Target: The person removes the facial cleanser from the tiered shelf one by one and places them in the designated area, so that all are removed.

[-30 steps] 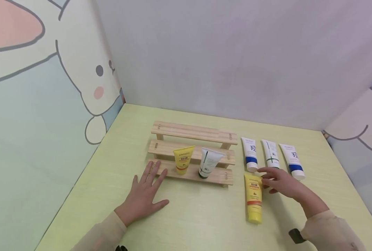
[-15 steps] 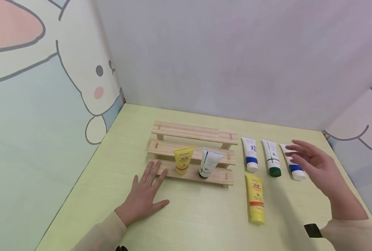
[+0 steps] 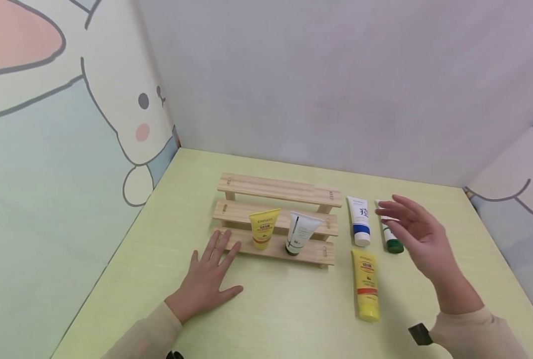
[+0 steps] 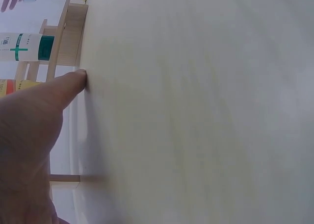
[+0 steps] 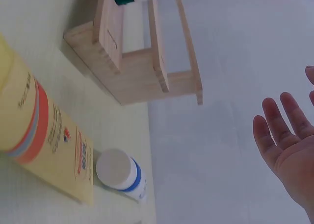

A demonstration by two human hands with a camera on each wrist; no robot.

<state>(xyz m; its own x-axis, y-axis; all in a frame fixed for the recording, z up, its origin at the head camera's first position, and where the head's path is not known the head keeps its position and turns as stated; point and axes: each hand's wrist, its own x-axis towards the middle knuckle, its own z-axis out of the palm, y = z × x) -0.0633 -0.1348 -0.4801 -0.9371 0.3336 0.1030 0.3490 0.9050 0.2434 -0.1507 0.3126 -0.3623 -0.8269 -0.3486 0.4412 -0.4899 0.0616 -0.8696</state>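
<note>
Plain lilac-grey flat back wall (image 3: 293, 85): stretched right across the top of the head view.
Pale yellow-green flat desk (image 3: 293, 314): used to hold pretty much everything here.
Three-step light wooden rack (image 3: 278, 188): parked around mid-desk, two tubes stood on its lowest step.
Bare left hand (image 3: 208, 284): laid down at the rack's left end, fingers spread over that lowest step; grip's apart, nothing held.
Bare right hand (image 3: 419, 239): held up in the air over the desk's right side; grip's apart too, fingers loosely bent, nothing held.
Long yellow plastic tube with a red band (image 3: 366, 286): laid flat right of the rack, cap at the near end.
White plastic tube with a blue band (image 3: 360, 222): laid just beyond the yellow one.
White plastic tube with a green cap (image 3: 394, 246): laid beside the blue-banded one, partly hidden by the right hand.
Upright white green-capped plastic tube (image 3: 302, 232): stood cap-down on the lowest step.
Short yellow plastic tube (image 3: 264, 228): stood cap-down, left of that.
</note>
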